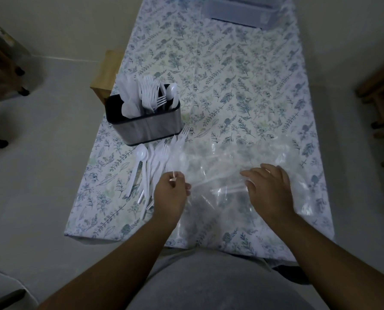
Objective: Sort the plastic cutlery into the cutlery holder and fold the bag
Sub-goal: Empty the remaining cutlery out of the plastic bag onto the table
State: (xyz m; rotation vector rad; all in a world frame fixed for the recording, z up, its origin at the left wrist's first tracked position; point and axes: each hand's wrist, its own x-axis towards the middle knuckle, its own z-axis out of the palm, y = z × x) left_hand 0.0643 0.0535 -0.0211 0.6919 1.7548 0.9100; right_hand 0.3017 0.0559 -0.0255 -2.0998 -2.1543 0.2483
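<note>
White forks, knives and spoons already fill the cutlery holder (143,118); loose cutlery (152,163) waits beyond the left hand (170,193), its grip pinching one piece (type unclear). Right hand (268,189), fingers spread, presses the unfolded bag (226,166).

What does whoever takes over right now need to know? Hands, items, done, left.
Left hand: pinches a thin white piece at the clear plastic bag's left edge.
Right hand: fingers spread, resting on the bag, gripping nothing.
Cutlery holder: near the table's left side, already holding forks, spoons and knives upright.
Loose cutlery: a pile on the tablecloth between holder and left hand.
Done: part of the cutlery sorted.
Left: sort the loose pile; the bag lies crumpled and unfolded.
</note>
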